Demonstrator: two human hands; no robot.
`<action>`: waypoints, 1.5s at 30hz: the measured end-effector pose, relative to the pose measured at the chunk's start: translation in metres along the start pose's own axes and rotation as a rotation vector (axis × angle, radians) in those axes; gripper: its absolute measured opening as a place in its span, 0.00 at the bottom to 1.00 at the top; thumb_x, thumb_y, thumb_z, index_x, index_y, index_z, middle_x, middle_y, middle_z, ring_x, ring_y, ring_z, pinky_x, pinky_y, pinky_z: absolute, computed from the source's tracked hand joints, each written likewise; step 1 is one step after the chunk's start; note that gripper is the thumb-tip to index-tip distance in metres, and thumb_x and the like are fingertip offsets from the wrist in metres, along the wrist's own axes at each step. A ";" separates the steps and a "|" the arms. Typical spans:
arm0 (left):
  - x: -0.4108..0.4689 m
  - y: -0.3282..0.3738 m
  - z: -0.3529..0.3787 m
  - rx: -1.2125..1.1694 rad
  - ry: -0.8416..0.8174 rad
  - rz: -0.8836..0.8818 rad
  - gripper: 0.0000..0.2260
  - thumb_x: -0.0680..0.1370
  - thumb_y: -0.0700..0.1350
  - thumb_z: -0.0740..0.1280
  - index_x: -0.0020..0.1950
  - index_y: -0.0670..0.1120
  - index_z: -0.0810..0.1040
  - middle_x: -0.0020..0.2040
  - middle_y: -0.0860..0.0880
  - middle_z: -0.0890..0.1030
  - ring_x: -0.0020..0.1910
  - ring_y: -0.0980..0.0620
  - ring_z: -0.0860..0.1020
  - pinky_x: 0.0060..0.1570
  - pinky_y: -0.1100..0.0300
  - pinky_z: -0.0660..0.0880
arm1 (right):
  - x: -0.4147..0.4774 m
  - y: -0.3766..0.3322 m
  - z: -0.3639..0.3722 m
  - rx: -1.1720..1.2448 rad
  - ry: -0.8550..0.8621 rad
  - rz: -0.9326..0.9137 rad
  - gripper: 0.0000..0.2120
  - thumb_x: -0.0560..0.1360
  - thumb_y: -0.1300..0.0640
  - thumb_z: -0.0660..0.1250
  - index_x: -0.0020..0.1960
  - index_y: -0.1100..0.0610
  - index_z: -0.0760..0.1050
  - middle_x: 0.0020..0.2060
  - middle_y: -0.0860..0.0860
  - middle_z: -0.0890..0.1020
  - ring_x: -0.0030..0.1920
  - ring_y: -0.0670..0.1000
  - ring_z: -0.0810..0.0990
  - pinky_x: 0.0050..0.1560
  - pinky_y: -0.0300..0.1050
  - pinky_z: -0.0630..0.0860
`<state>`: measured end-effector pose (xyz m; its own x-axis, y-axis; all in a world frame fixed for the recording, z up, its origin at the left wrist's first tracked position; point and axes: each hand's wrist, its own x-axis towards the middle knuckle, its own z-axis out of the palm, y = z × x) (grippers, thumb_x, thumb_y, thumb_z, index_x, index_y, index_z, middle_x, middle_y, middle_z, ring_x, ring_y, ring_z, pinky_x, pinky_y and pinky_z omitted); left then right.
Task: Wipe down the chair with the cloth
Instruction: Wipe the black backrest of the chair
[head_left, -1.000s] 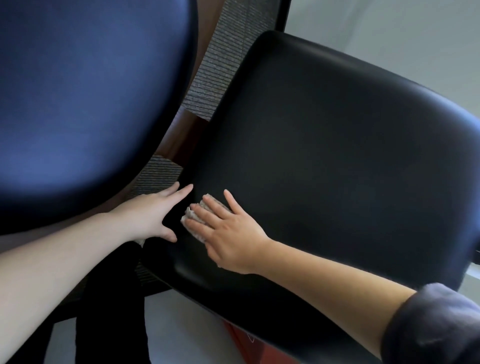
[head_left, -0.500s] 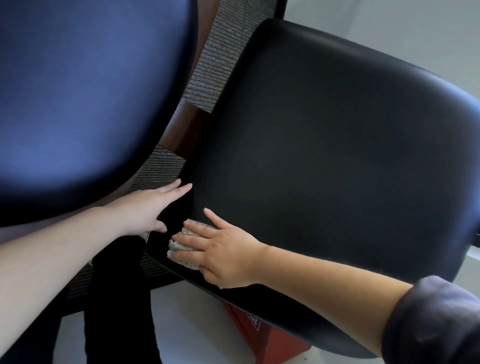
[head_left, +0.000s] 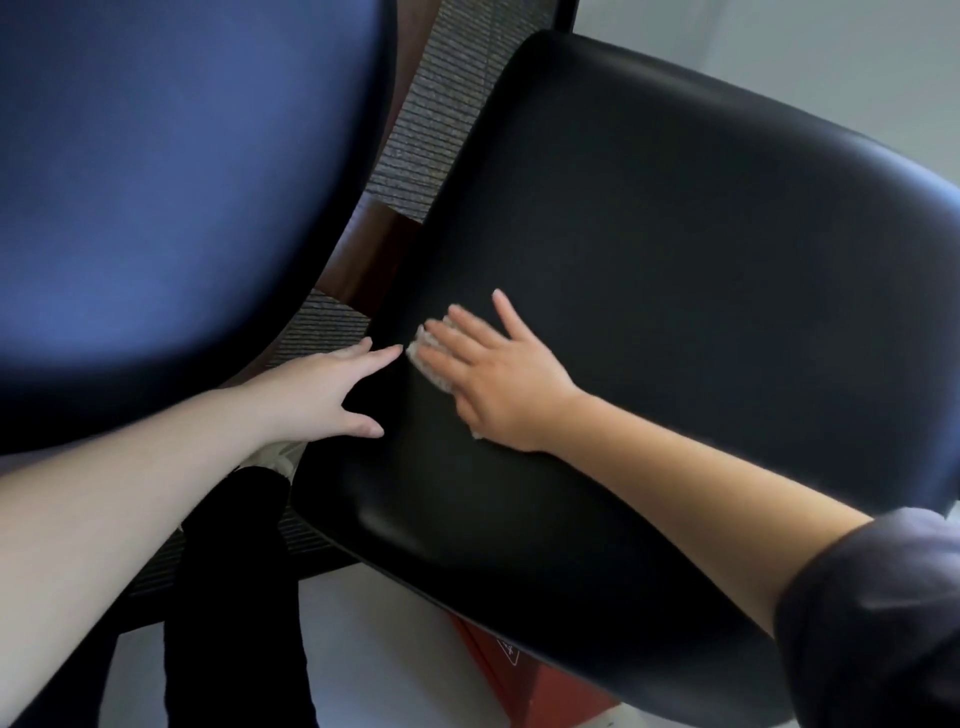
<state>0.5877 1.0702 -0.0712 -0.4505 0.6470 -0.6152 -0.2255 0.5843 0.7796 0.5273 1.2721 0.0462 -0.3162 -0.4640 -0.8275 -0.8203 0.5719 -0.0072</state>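
Note:
The chair's black padded seat (head_left: 675, 249) fills the middle and right of the head view. My right hand (head_left: 498, 379) lies flat with straight fingers on a small grey cloth (head_left: 428, 358), pressing it onto the seat near its left edge. Most of the cloth is hidden under the palm. My left hand (head_left: 332, 389) rests open on the seat's left edge, fingers straight, thumb spread, just left of the cloth.
The blurred blue backrest (head_left: 171, 197) of the chair looms at the upper left, close to the camera. Striped grey carpet (head_left: 441, 119) and a brown wooden strip (head_left: 363, 260) show between backrest and seat. A red box (head_left: 524, 670) sits under the seat. My dark trouser leg (head_left: 234, 597) is at the lower left.
My right hand slid the cloth toward the seat's near left edge, then pushed it back up and to the right. My left hand stays on the left edge.

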 end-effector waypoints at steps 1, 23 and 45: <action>0.003 0.004 -0.003 0.010 -0.005 -0.001 0.44 0.72 0.57 0.74 0.78 0.64 0.47 0.80 0.49 0.48 0.78 0.46 0.56 0.75 0.57 0.55 | 0.003 0.010 -0.003 -0.028 0.002 0.040 0.30 0.80 0.48 0.51 0.80 0.52 0.49 0.79 0.52 0.53 0.79 0.57 0.48 0.74 0.65 0.36; 0.064 0.061 -0.055 0.103 0.072 0.074 0.48 0.71 0.60 0.73 0.77 0.64 0.39 0.80 0.47 0.38 0.78 0.44 0.53 0.72 0.53 0.63 | 0.041 0.139 -0.044 -0.196 0.321 0.685 0.29 0.81 0.50 0.51 0.80 0.55 0.50 0.80 0.55 0.51 0.79 0.59 0.46 0.73 0.67 0.37; 0.068 -0.016 -0.112 1.021 0.143 -0.364 0.41 0.79 0.57 0.63 0.79 0.52 0.35 0.75 0.46 0.25 0.73 0.37 0.27 0.63 0.21 0.42 | 0.129 0.186 -0.079 -0.183 0.236 0.731 0.26 0.79 0.51 0.50 0.73 0.63 0.62 0.62 0.59 0.75 0.60 0.63 0.74 0.75 0.68 0.46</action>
<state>0.4637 1.0502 -0.1125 -0.6131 0.3290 -0.7182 0.4276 0.9027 0.0485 0.2966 1.2651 -0.0181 -0.8813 -0.1566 -0.4459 -0.4248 0.6759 0.6022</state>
